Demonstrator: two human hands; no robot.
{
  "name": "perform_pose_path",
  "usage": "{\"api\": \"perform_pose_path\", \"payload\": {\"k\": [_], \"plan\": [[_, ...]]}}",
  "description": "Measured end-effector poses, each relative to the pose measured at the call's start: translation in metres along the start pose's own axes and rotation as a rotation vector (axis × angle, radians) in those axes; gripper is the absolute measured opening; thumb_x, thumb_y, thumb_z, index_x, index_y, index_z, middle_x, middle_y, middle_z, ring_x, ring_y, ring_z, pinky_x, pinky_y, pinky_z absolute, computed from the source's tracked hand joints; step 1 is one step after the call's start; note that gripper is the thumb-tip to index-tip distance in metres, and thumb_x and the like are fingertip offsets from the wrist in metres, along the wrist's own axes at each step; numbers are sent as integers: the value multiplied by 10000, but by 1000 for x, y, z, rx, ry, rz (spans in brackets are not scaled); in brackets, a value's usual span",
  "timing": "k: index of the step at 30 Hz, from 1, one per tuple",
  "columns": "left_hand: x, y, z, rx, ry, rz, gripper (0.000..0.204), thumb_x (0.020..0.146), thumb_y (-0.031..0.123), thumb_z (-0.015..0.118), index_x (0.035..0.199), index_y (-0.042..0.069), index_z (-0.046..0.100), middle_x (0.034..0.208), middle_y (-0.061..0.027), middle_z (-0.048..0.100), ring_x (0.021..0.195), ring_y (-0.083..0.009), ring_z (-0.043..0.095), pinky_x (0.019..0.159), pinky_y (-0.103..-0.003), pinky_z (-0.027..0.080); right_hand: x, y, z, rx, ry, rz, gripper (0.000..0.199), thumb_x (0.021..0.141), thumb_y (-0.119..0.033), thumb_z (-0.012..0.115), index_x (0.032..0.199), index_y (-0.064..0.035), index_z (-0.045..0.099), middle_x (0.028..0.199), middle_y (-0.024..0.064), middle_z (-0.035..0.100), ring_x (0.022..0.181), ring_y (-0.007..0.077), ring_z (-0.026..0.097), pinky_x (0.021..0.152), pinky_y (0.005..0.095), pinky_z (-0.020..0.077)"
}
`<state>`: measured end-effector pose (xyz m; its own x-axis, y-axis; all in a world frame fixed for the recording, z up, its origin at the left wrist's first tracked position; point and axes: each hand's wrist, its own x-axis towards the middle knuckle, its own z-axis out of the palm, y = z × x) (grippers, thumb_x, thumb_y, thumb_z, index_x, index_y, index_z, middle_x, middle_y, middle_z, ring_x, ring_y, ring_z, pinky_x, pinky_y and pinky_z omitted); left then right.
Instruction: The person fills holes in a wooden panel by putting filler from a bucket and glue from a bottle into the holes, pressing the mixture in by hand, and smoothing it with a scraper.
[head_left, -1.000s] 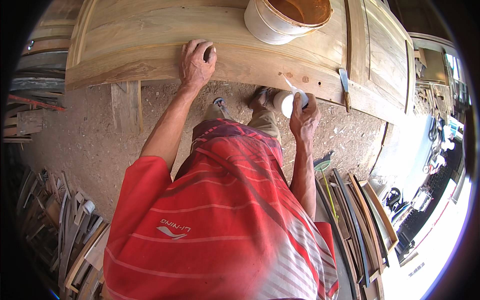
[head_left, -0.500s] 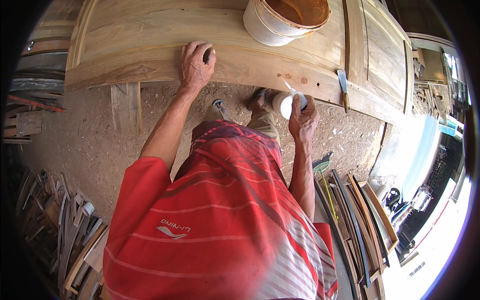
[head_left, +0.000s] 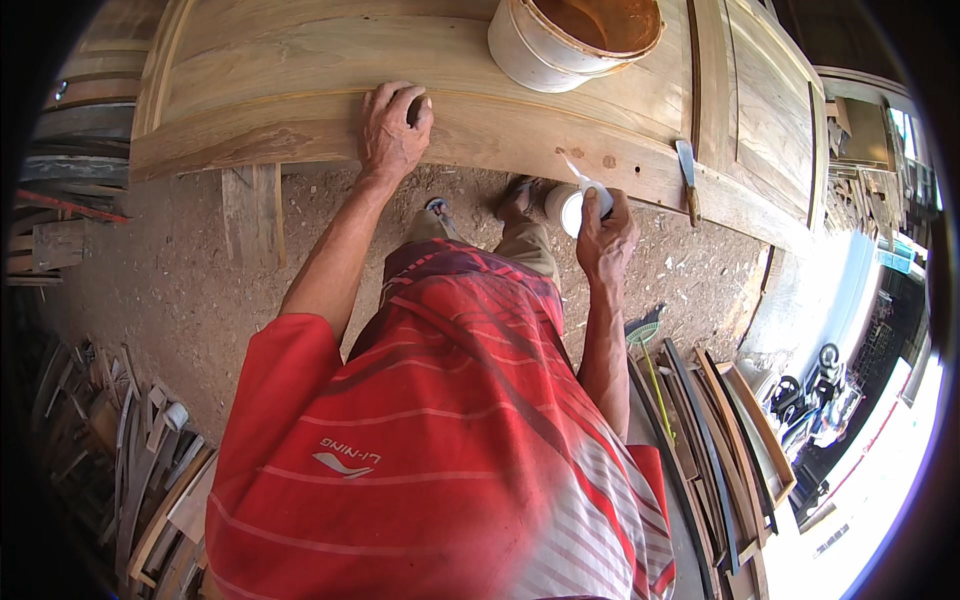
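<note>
A pale wooden panel door (head_left: pixel 330 122) lies flat in front of me. My left hand (head_left: pixel 393 132) rests on its near rail with the fingers curled closed. A dark gap shows between thumb and fingers; whether anything is in it I cannot make out. At the near edge, right of the middle, my right hand (head_left: pixel 607 238) grips a white squeeze bottle (head_left: pixel 598 197), partly hidden by the fingers. Its thin nozzle points up and left at the rail, close to some brown damp spots (head_left: pixel 609 161). Right of this hand, a putty knife (head_left: pixel 687 182) lies across the door's edge.
A white bucket (head_left: pixel 540 62) stained reddish-brown inside stands on the door. Below the edge, a small white tub (head_left: pixel 570 210) stands near my feet. Wood offcuts (head_left: pixel 130 440) pile up behind me on the left, and long strips (head_left: pixel 705 450) lie on the right.
My two hands stay almost in place; the bottle's nozzle has shifted very slightly. In the bright background at the right, something like a motorbike has changed position.
</note>
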<state>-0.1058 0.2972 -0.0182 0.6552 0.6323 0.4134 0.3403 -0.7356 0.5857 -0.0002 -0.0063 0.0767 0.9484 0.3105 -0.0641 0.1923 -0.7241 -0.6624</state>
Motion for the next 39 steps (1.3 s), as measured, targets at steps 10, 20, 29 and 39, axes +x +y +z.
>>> {"api": "perform_pose_path", "payload": {"k": [10, 20, 29, 39], "plan": [[0, 0, 0, -4, 12, 6, 219, 922, 207, 741, 1097, 76, 754, 1168, -98, 679, 1077, -348, 629, 943, -482, 535, 0, 4, 3, 11, 7, -32, 292, 1017, -302, 644, 1048, -16, 694, 838, 232, 697, 770, 396, 697, 716, 471, 531], [1, -2, 1, 1, 15, 16, 221, 921, 208, 747, 1097, 75, 751, 1169, -96, 675, 1073, -350, 629, 939, -486, 536, 1, 3, 1, 31, 20, -22, 307, 1022, -304, 645, 1046, -3, 697, 840, 240, 705, 746, 383, 699, 706, 457, 540], [0, -2, 1, -14, 5, -3, 232, 920, 191, 750, 1125, 82, 750, 1164, -100, 692, 1090, -343, 635, 959, -466, 517, -1, -3, -4, 5, 16, -24, 294, 1021, -296, 636, 1059, -12, 703, 818, 212, 687, 730, 339, 684, 706, 438, 537], [-6, 2, -3, -12, -20, 26, 281, 920, 209, 752, 1157, 60, 733, 1196, -112, 682, 1110, -344, 631, 962, -476, 534, -6, 18, -1, 69, 74, -54, 325, 1044, -322, 678, 1001, -2, 710, 771, 99, 675, 681, 169, 598, 646, 353, 493]]}}
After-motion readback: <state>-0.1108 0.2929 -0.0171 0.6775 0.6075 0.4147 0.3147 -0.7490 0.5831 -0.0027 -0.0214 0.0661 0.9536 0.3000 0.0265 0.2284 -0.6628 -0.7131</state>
